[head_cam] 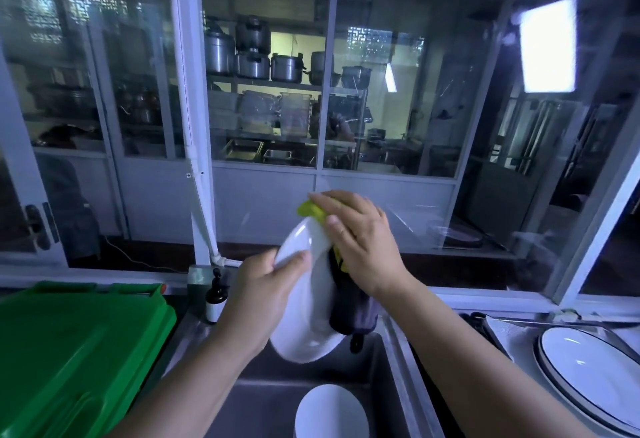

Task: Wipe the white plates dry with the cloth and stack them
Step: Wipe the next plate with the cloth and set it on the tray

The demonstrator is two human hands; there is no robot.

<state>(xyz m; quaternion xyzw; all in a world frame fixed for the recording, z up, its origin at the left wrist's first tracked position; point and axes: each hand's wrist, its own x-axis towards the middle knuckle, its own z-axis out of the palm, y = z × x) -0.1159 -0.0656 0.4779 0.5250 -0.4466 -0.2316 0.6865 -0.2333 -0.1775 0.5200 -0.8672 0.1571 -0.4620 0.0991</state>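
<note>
A white plate [304, 330] is held tilted on edge above the steel sink [374, 389]. My left hand [259, 299] grips its left rim, thumb over the edge. My right hand [360, 240] presses a yellow-green and dark cloth [313, 210] against the plate's upper right side; the cloth's dark part hangs down behind the plate. Another white plate [330, 413] stands in the sink below. To the right, dark-rimmed white plates [588, 375] lie stacked on the counter.
A green plastic crate [72, 351] fills the counter at the left. A small dark pump bottle [215, 299] stands behind the sink's left corner. A glass partition and white frame run along the back, with shelves of metal pots behind.
</note>
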